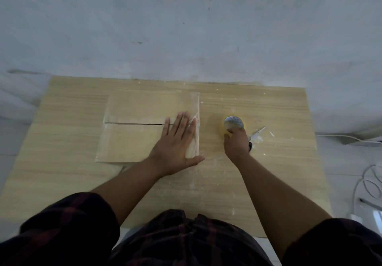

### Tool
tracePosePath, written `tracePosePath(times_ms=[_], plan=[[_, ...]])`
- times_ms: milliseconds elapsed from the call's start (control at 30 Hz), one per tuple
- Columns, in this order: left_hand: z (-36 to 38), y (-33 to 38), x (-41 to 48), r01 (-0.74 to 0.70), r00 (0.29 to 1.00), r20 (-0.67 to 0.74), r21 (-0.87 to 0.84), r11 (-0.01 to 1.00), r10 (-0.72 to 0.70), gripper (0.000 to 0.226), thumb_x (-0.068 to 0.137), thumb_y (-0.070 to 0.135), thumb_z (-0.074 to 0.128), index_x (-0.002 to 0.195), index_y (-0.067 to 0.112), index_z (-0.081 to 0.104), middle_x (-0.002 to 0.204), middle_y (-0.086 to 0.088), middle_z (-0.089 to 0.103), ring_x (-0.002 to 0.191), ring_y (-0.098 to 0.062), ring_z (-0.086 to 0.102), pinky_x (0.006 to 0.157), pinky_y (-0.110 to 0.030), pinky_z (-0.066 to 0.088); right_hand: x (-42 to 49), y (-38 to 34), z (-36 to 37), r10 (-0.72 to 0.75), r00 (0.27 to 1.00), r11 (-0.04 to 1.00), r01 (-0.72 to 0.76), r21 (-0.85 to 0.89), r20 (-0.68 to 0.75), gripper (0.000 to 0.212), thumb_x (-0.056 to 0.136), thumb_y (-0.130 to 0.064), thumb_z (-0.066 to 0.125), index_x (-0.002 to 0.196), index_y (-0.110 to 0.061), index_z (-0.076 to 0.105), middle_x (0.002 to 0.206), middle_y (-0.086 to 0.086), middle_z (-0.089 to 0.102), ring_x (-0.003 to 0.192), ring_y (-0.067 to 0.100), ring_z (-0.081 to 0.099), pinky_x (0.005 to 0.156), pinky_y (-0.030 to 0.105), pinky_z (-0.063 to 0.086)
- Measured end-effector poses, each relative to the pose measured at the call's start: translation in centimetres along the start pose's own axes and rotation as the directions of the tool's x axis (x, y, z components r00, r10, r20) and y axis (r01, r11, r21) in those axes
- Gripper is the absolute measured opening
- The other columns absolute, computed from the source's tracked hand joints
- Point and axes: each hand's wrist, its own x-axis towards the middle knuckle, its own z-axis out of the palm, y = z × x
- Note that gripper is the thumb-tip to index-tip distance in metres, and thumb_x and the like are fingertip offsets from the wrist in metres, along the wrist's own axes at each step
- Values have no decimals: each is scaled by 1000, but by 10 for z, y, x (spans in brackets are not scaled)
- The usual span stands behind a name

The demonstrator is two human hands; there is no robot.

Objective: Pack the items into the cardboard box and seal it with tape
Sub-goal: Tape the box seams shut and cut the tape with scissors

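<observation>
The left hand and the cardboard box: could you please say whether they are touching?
Touching. The head view shows the left hand lying flat, fingers straight, on top of the cardboard box near its right edge.

The closed flaps of the cardboard box (134, 139) hide whatever lies inside. The left hand (177, 141), lying flat, covers the right end of the flap seam. The right hand (237, 143) hides the near side of the tape roll (233, 122) that it grips, and the handles of the scissors (257, 134). White cables (363, 183) run off the right edge.
</observation>
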Motion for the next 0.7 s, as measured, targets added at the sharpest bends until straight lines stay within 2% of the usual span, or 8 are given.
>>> tracePosePath(times_ms=[67, 200, 267, 333, 433, 533, 633, 700], plan=[[-1, -1, 0, 4, 1000, 10, -27, 1000, -3, 117, 92, 91, 27, 168, 9, -8, 174, -15, -22, 161, -31, -22, 129, -63, 2, -9, -6, -4, -10, 999, 996, 15, 84, -53, 37, 109, -20, 56, 142, -6, 60, 148, 16, 50, 124, 36, 59, 99, 38, 45], [-3, -8, -4, -3, 1000, -22, -224, 975, -2, 117, 90, 88, 41, 169, 16, -6, 176, -5, -17, 161, -19, -23, 131, -57, -5, -26, -32, -14, 53, 985, 953, -1, 302, -165, 31, 104, -23, 49, 125, -8, 67, 125, 6, 59, 99, 24, 54, 79, 31, 32], [-11, -11, -7, -22, 998, -69, -429, 903, -9, 110, 92, 76, 57, 170, 20, 2, 177, 3, -4, 160, -4, -19, 131, -54, -6, -37, -45, -18, 62, 975, 907, 33, 419, -211, 28, 102, -29, 50, 117, -12, 66, 118, 4, 61, 99, 23, 58, 75, 33, 35], [-17, -14, -10, 0, 996, -71, -627, 779, -57, 96, 94, 60, 68, 167, 28, 14, 173, 13, 9, 153, 15, -13, 132, -48, -8, -49, -56, -19, 20, 962, 851, 126, 510, -272, 22, 103, -37, 51, 112, -20, 62, 114, 1, 62, 99, 20, 59, 81, 36, 43], [-23, -23, -13, 53, 986, -53, -798, 600, -159, 89, 90, 60, 66, 165, 31, 28, 168, 17, 29, 156, 1, 21, 133, -42, 14, -72, -78, -23, -69, 924, 749, 297, 593, -377, 17, 101, -39, 50, 92, -25, 54, 90, -6, 58, 81, 12, 53, 72, 36, 43], [-33, -34, -16, 121, 972, 26, -907, 404, -233, 94, 86, 67, 67, 166, 34, 28, 165, 17, 37, 150, 3, 36, 122, -28, 33, -90, -101, -28, -181, 883, 664, 435, 608, -433, 20, 98, -32, 50, 83, -20, 49, 75, -9, 47, 71, 11, 45, 66, 35, 38], [-45, -47, -28, 92, 973, 27, -956, 278, -229, 87, 92, 56, 73, 165, 37, 28, 145, 29, 53, 141, 6, 46, 115, -18, 39, -105, -123, -24, -285, 878, 597, 477, 645, -385, 21, 96, -26, 51, 78, -18, 47, 72, -6, 44, 70, 12, 42, 63, 35, 37], [-47, -63, -41, 96, 970, 31, -961, 260, -243, 79, 94, 57, 71, 162, 43, 33, 142, 22, 57, 138, -2, 54, 114, -23, 43, -114, -138, -17, -321, 899, 585, 435, 684, -298, 24, 96, -22, 51, 72, -21, 46, 69, -7, 41, 69, 13, 40, 63, 34, 35]])
